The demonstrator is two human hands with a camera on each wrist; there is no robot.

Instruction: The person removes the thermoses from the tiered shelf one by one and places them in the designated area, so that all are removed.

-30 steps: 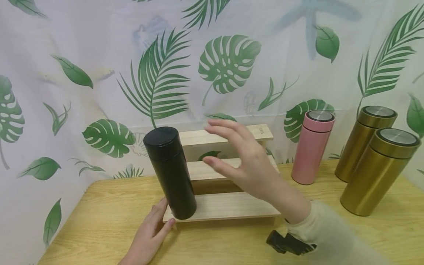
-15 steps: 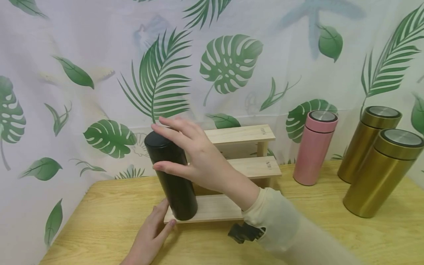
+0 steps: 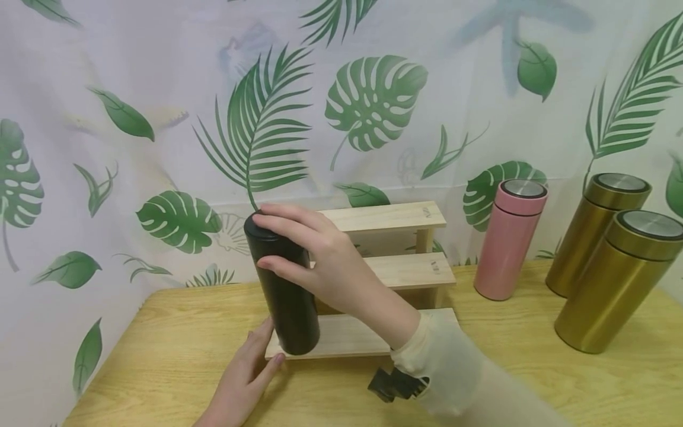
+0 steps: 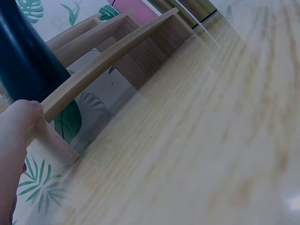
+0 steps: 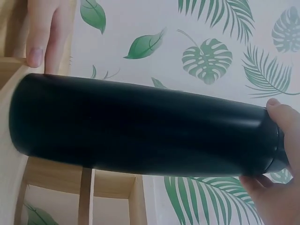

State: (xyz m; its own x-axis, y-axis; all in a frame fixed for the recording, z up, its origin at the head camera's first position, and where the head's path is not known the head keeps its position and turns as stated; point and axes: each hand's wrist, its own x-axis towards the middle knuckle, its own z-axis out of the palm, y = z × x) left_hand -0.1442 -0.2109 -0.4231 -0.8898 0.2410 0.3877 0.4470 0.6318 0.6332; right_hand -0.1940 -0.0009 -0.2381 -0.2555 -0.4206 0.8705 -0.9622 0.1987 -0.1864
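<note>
A black thermos bottle [image 3: 290, 296] stands at the left end of the lowest step of a wooden three-step display rack [image 3: 363, 335]. My right hand [image 3: 333, 261] grips the bottle around its lid, thumb on the near side and fingers over the far side. The right wrist view shows fingertips on both sides of the lid end of the bottle [image 5: 140, 126]. My left hand [image 3: 242, 373] holds the rack's front left corner, with its thumb at the front edge. In the left wrist view the thumb [image 4: 26, 112] lies against the end of the front board [image 4: 108, 58].
Right of the rack stands a pink thermos bottle [image 3: 509, 243]. Two gold thermos bottles, one behind [image 3: 592, 237] and one in front [image 3: 619, 284], stand further right. A wood-grain table [image 3: 176, 344] carries everything. Behind it hangs a leaf-patterned cloth [image 3: 373, 172].
My right hand has moved left from above the rack to the black thermos bottle and closed around its lid. The bottle's top has shifted slightly right. My left hand stays at the corner.
</note>
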